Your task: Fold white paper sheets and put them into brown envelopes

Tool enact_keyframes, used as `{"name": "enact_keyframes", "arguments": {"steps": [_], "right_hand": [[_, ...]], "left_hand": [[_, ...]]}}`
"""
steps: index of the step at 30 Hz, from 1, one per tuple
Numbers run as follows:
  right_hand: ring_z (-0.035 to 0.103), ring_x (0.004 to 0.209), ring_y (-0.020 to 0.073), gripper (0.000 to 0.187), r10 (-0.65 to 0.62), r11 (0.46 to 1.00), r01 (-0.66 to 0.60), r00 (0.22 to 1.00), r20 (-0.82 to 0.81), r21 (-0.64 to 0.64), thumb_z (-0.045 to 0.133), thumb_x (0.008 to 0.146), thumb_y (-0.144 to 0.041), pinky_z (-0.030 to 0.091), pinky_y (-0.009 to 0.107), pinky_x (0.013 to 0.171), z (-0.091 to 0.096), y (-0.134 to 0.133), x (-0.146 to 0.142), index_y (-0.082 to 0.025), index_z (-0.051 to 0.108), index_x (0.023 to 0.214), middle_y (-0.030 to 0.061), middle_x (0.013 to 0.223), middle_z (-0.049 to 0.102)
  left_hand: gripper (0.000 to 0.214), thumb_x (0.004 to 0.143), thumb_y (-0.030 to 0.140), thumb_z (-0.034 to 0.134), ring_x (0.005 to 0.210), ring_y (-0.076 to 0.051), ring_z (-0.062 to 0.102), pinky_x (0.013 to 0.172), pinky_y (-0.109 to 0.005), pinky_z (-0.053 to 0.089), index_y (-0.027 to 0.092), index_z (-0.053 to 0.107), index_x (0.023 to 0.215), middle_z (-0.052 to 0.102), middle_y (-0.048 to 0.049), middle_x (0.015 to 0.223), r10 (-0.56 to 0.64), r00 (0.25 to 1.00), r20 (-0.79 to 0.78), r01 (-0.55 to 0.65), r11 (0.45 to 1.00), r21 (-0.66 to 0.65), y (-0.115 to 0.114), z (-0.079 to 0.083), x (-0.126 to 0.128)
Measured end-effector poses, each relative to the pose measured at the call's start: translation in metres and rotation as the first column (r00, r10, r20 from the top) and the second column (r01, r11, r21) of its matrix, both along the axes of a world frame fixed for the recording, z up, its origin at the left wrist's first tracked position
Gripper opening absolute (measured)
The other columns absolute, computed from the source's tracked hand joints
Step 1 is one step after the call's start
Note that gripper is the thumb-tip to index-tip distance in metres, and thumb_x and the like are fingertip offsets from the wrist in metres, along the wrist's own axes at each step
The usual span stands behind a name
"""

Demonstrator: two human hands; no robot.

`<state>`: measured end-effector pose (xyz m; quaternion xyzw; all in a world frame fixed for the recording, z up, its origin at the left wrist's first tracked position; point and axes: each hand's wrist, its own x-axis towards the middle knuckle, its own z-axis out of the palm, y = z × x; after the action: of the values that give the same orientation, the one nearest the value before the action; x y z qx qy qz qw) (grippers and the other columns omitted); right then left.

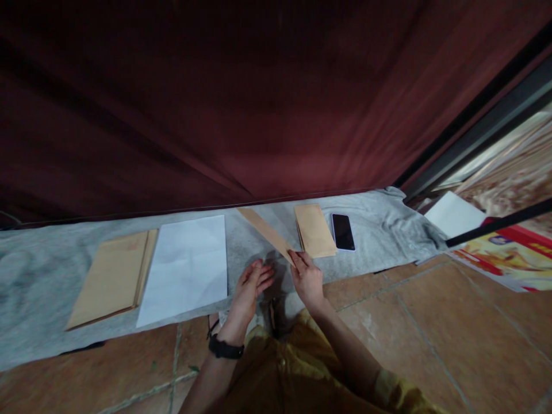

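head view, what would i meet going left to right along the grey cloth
larger brown paper stack → white paper → brown paper strip held in the right hand → smaller brown paper stack → phone

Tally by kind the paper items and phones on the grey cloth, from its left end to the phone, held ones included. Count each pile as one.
Brown paper piles: 2
Brown paper strip in the right hand: 1
White paper, sheet or stack: 1
Phone: 1
Total: 5
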<state>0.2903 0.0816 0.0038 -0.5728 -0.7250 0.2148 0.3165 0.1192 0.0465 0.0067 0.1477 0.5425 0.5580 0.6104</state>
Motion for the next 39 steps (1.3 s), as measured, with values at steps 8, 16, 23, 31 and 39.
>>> {"name": "enact_keyframes", "arguments": {"steps": [8,16,23,31,39], "right_hand": [[0.066,0.097,0.0249,0.041,0.12,0.985,-0.162,0.894,0.432,0.062,0.051,0.099,-0.016,0.046,0.037,0.084,-0.016,-0.022,-0.019,-0.025,0.059,0.138,0.0125,0.126,0.066],[0.058,0.11,0.0283,0.041,0.193,0.965,-0.249,0.889,0.415,0.085,0.052,0.1,-0.019,0.039,0.041,0.089,-0.029,-0.025,-0.017,-0.021,0.056,0.141,0.0133,0.131,0.064],[0.056,0.11,0.0277,0.036,0.215,0.967,-0.245,0.932,0.292,0.068,0.054,0.101,-0.034,0.039,0.041,0.089,-0.036,-0.021,-0.019,-0.024,0.06,0.136,0.0106,0.125,0.067],[0.059,0.107,0.0244,0.027,0.128,0.991,-0.129,0.991,0.046,0.037,0.052,0.099,-0.019,0.046,0.04,0.093,-0.058,-0.011,-0.015,-0.022,0.069,0.118,0.0092,0.118,0.068],[0.059,0.102,0.023,0.026,0.11,0.993,-0.111,0.994,0.015,0.031,0.054,0.09,-0.008,0.048,0.037,0.092,-0.059,-0.004,-0.015,-0.021,0.07,0.105,0.0081,0.106,0.067]], "left_hand": [[0.063,0.061,0.042,0.089,0.086,-0.022,0.073,0.077,-0.035,0.059,0.021,0.058,0.112,0.074,-0.0059,0.096,-0.055,0.998,-0.003,0.055,0.997,0.061,0.0,0.008,0.018],[0.063,0.06,0.027,0.079,0.08,-0.02,0.069,0.065,-0.027,0.05,0.019,0.064,0.121,0.076,-0.0065,0.094,-0.091,0.978,-0.189,0.104,0.993,0.061,0.009,-0.011,0.005],[0.052,0.059,0.018,0.071,0.054,-0.015,0.056,0.055,-0.026,0.041,0.019,0.071,0.111,0.066,0.003,0.062,-0.053,0.914,-0.403,0.063,0.998,0.012,0.031,-0.034,-0.014],[0.065,0.063,0.021,0.082,0.075,-0.021,0.066,0.075,-0.032,0.051,0.021,0.062,0.125,0.07,-0.0011,0.078,-0.054,0.835,-0.547,0.096,0.994,0.048,0.02,-0.026,-0.003],[0.061,0.063,0.005,0.074,0.087,-0.023,0.063,0.087,-0.033,0.047,0.023,0.068,0.121,0.064,-0.0062,0.105,-0.025,0.687,-0.726,0.086,0.995,0.047,0.015,-0.019,0.005]]}}
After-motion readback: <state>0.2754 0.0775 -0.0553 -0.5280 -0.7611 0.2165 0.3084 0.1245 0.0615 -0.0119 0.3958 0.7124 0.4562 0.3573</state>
